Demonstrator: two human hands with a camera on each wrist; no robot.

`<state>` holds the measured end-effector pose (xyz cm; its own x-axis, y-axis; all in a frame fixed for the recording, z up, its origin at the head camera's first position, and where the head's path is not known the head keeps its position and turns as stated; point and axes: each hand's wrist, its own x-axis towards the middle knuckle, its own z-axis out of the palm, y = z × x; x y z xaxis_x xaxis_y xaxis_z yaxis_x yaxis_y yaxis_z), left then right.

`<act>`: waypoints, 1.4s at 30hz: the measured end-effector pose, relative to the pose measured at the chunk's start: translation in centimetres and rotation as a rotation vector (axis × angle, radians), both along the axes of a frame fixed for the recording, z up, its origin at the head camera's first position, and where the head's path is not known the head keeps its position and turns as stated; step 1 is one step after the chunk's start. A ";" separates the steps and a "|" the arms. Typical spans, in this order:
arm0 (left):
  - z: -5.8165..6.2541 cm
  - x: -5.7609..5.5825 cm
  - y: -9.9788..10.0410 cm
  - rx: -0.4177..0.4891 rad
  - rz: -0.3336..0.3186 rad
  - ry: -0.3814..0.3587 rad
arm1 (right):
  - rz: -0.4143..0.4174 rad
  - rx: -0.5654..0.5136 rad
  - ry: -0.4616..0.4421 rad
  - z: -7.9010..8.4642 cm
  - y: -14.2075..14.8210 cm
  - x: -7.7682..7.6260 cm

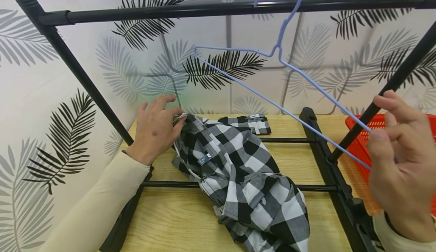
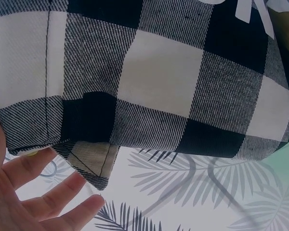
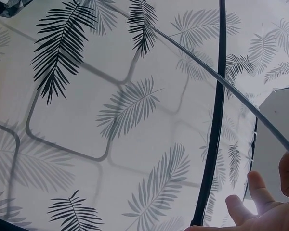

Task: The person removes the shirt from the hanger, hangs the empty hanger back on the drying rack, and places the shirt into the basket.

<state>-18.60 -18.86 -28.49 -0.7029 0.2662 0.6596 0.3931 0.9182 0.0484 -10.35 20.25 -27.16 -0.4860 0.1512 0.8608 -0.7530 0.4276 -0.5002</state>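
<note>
A black-and-white checked shirt (image 1: 252, 168) lies bunched over the lower bars of a black rack, its label (image 1: 204, 159) showing near the collar. My left hand (image 1: 156, 129) pinches the shirt's edge at its upper left. In the left wrist view the checked cloth (image 2: 164, 72) fills the upper part, and the other fingers (image 2: 53, 202) spread below its edge. My right hand (image 1: 398, 157) grips one end of a light blue hanger (image 1: 280, 40), which slants up to the left above the shirt. The hanger's hook reaches the top bar, and its wire (image 3: 241, 97) crosses the right wrist view.
The rack's top bar (image 1: 153, 14) spans the view, with slanted posts at both sides. A red basket (image 1: 357, 151) stands at the right, behind the right post. Under the rack is a wooden tabletop (image 1: 170, 214). Leaf-patterned sheeting (image 1: 204, 78) covers the back and left.
</note>
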 end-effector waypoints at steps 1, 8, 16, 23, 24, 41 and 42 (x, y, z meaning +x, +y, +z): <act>-0.1 0.0 0.0 -0.001 0.002 -0.002 | 0.005 -0.011 0.002 0.0 -0.1 0.0; -0.3 0.2 -0.3 0.001 0.006 -0.007 | 0.000 -0.007 0.006 0.2 -0.5 -0.1; -0.5 0.3 -0.5 -0.008 0.021 -0.022 | -0.001 -0.005 0.002 0.1 -0.5 -0.2; -0.6 0.4 -0.6 -0.005 0.019 -0.010 | -0.005 0.011 0.006 0.3 -0.7 -0.3; -0.7 0.5 -0.6 -0.007 0.016 -0.005 | 0.005 -0.002 0.007 0.3 -0.7 -0.3; -1.2 0.6 -0.7 -0.009 0.010 0.009 | 0.033 -0.050 0.006 0.6 -1.2 -0.7; -1.2 0.6 -0.7 -0.008 0.009 0.008 | 0.033 -0.054 0.006 0.7 -1.3 -0.7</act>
<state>-17.98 -19.53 -29.72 -0.7003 0.2655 0.6627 0.3852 0.9221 0.0376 -11.07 19.00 -26.50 -0.4859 0.1810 0.8550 -0.7697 0.3749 -0.5168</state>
